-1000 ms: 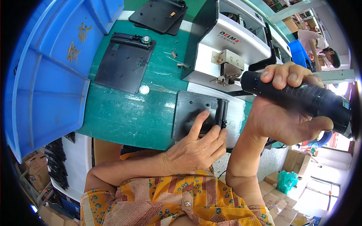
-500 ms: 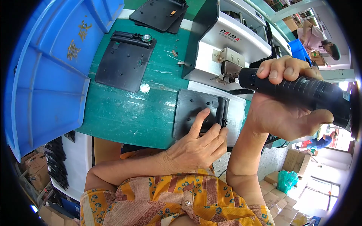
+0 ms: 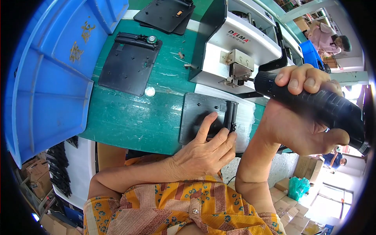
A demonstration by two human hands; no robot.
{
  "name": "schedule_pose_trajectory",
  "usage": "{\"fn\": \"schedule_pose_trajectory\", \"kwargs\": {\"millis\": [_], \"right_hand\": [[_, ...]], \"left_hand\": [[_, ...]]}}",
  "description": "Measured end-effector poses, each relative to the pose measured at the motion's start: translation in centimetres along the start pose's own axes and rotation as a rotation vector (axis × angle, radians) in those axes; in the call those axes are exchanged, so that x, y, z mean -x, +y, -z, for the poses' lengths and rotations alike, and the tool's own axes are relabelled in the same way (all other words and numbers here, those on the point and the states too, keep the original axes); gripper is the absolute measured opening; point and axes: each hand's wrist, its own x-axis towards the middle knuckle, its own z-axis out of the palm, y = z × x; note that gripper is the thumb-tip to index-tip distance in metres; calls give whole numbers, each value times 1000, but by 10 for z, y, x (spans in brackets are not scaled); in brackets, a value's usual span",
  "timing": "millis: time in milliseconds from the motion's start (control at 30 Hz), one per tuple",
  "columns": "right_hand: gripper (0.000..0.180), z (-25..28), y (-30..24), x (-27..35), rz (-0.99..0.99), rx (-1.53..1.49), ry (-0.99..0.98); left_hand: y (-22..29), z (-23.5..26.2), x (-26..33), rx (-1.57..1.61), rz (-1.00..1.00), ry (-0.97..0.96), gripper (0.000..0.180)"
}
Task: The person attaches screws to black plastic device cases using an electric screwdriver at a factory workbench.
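We grip a black driver [image 3: 313, 103] in our right hand [image 3: 301, 121], fingers wrapped tight round the barrel, its tip at the feeder [image 3: 237, 66] on the grey machine [image 3: 235, 43]. Our left hand [image 3: 203, 150] lies flat, holding nothing, pressing a black plate [image 3: 199, 113] to the green bench [image 3: 129, 117] near its front edge. The driver's long axis runs from lower right to upper left, bit toward the machine. We judge the bit could miss the feeder's slot if the wrist tilts, and the plate could skid if our palm eases.
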Motion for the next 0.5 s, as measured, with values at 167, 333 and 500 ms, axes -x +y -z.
{"fn": "schedule_pose_trajectory", "kwargs": {"millis": [167,333,500], "right_hand": [[76,0,10,2,-2,-66,44],[78,-2,14,4,-7,-98,50],[80,-4,14,4,-6,-51,36]], "left_hand": [[-1,-1,0,-5,-7,0,24],[-1,0,-1,6,-5,-1,25],[-2,-1,0,6,-5,-2,25]]}}
